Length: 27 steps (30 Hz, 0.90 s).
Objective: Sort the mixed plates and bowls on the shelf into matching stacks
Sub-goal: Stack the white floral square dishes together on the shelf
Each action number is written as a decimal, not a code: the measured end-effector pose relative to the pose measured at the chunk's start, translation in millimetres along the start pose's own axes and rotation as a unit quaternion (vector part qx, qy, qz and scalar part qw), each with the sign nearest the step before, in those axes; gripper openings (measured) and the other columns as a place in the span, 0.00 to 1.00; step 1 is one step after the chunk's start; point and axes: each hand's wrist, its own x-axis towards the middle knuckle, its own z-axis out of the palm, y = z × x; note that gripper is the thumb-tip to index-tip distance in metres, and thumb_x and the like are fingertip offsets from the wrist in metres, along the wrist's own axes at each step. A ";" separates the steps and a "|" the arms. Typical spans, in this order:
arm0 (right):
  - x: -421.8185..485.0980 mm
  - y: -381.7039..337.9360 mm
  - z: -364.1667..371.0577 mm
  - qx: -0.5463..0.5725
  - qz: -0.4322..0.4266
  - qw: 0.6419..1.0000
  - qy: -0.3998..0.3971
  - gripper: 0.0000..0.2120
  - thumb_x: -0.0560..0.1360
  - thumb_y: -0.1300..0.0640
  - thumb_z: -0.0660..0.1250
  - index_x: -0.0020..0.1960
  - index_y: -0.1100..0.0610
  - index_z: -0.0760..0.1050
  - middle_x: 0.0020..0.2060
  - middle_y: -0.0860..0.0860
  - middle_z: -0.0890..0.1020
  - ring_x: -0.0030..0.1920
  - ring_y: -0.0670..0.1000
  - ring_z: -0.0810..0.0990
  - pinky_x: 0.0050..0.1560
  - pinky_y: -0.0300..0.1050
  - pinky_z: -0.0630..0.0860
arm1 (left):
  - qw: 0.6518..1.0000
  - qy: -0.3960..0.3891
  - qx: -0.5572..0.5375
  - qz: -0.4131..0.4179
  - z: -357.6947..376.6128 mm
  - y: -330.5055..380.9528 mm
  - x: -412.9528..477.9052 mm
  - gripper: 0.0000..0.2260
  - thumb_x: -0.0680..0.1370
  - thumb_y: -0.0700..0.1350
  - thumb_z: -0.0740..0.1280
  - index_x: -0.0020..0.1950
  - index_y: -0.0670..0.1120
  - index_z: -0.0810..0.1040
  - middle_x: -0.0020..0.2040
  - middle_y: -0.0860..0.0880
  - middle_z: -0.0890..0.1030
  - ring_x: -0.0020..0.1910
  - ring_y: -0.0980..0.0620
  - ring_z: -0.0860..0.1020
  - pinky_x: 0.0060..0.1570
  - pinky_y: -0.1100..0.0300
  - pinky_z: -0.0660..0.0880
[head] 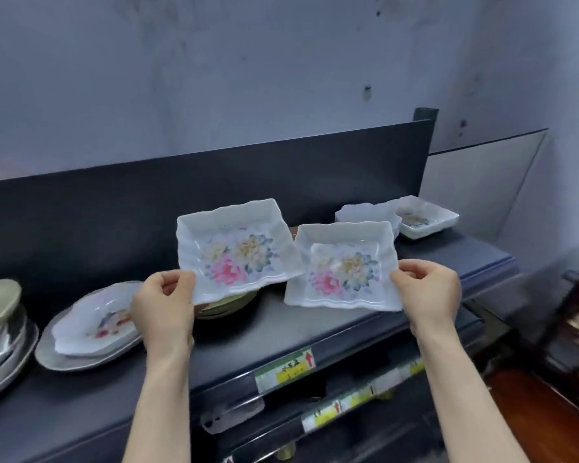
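Observation:
My left hand pinches the near corner of a white square plate with a pink and yellow flower print, held tilted above the dark shelf. My right hand grips the right edge of a matching square floral plate, held just to the right of the first. Under the left plate sits a low stack of olive-green dishes, partly hidden. At the shelf's far right lie a white scalloped plate and a small square floral dish.
An oval floral plate rests on a grey round plate at left. A mixed pile of beige and grey dishes stands at the far left edge. Price labels line the shelf front. A dark back panel runs behind.

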 end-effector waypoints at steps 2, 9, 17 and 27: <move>18.3 15.3 -31.5 -0.003 0.002 1.000 0.017 0.04 0.67 0.62 0.73 0.41 0.58 0.85 0.30 0.49 0.82 0.37 0.54 0.82 0.43 0.51 0.81 | 1.000 -0.006 -0.001 0.006 30.9 2.7 -28.4 0.05 0.73 0.43 0.70 0.38 0.49 0.78 0.40 0.49 0.81 0.40 0.50 0.77 0.45 0.54 0.74; 76.5 66.2 -122.2 0.040 0.056 0.997 0.044 0.14 0.65 0.63 0.71 0.29 0.45 0.77 0.24 0.36 0.80 0.33 0.51 0.79 0.44 0.54 0.80 | 0.997 -0.047 -0.049 -0.033 122.5 10.0 -116.8 0.01 0.75 0.39 0.68 0.43 0.44 0.80 0.39 0.49 0.81 0.38 0.53 0.78 0.29 0.67 0.76; 115.9 108.5 -162.4 0.082 0.099 0.990 0.058 0.13 0.65 0.62 0.70 0.30 0.44 0.78 0.25 0.35 0.81 0.33 0.50 0.79 0.44 0.54 0.80 | 0.992 -0.072 -0.054 -0.087 191.4 8.7 -175.0 0.04 0.75 0.37 0.66 0.48 0.40 0.80 0.41 0.47 0.81 0.40 0.51 0.79 0.29 0.68 0.77; 166.3 157.4 -154.7 0.174 0.165 0.968 0.075 0.09 0.70 0.67 0.72 0.47 0.55 0.83 0.37 0.50 0.84 0.37 0.50 0.82 0.34 0.36 0.81 | 0.997 -0.059 -0.033 -0.030 256.9 7.8 -155.5 0.04 0.75 0.37 0.68 0.48 0.41 0.80 0.41 0.47 0.82 0.36 0.56 0.77 0.25 0.74 0.71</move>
